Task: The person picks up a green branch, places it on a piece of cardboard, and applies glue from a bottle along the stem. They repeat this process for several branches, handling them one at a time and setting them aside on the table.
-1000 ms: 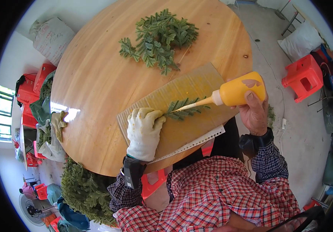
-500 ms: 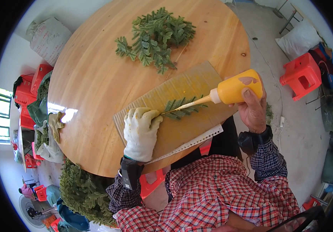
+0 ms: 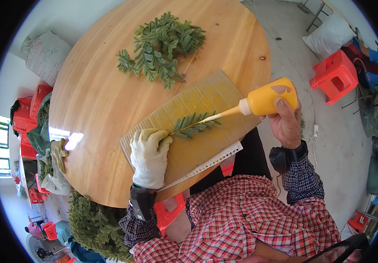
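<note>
My left hand, in a white knit glove with yellowish stains, pinches the stem end of a green artificial fir sprig. The sprig lies over a stained piece of corrugated cardboard. In my bare right hand is a yellow squeeze bottle, tilted with its long tapered nozzle pointing down to the left. The nozzle's pale tip is at the middle of the sprig, along its stem; whether it touches is hard to tell.
A pile of fir sprigs lies farther back on the round wooden table. Along the cardboard's near edge runs a white perforated strip. More greenery fills the lower left. Red stools stand on the floor.
The nozzle has drawn back along the sprig, away from my left hand and toward the right. My left hand still pinches the stem. The whole view has shifted slightly.
</note>
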Demonstrator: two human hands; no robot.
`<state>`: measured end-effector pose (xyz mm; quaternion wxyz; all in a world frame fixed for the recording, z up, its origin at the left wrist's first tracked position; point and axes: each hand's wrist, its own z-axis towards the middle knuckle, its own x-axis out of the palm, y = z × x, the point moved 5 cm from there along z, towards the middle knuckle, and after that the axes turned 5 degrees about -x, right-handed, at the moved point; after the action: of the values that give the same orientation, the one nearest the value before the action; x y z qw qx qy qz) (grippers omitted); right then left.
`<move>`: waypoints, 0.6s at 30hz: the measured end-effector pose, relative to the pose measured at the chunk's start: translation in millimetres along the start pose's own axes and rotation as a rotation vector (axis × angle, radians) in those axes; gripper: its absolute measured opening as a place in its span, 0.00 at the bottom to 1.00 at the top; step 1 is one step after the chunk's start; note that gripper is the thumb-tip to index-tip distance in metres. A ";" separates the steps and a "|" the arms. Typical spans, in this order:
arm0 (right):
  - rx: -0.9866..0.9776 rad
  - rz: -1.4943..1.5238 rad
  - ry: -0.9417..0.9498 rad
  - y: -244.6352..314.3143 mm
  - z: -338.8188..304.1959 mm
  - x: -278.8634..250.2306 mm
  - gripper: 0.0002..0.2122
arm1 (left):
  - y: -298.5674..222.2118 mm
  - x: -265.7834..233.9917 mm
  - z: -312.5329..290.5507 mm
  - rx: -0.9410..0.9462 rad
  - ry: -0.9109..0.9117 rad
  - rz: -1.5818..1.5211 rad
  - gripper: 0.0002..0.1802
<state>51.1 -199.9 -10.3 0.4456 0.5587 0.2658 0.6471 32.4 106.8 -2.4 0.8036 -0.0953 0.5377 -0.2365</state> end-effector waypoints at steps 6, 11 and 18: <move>-0.018 0.013 -0.032 1.1 -3.2 -11.3 0.22 | -0.2 2.0 0.3 0.003 0.008 -0.007 0.07; -0.026 0.016 -0.036 3.9 -4.7 -15.8 0.21 | -1.4 -0.7 -0.3 0.001 -0.001 -0.004 0.07; -0.040 -0.009 -0.059 7.0 -7.7 -25.0 0.20 | -0.8 0.1 -0.7 0.006 0.000 0.002 0.08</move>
<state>41.3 -223.8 -18.3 0.4673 0.5674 0.2420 0.6334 31.5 106.1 -2.5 0.8040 -0.0924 0.5372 -0.2374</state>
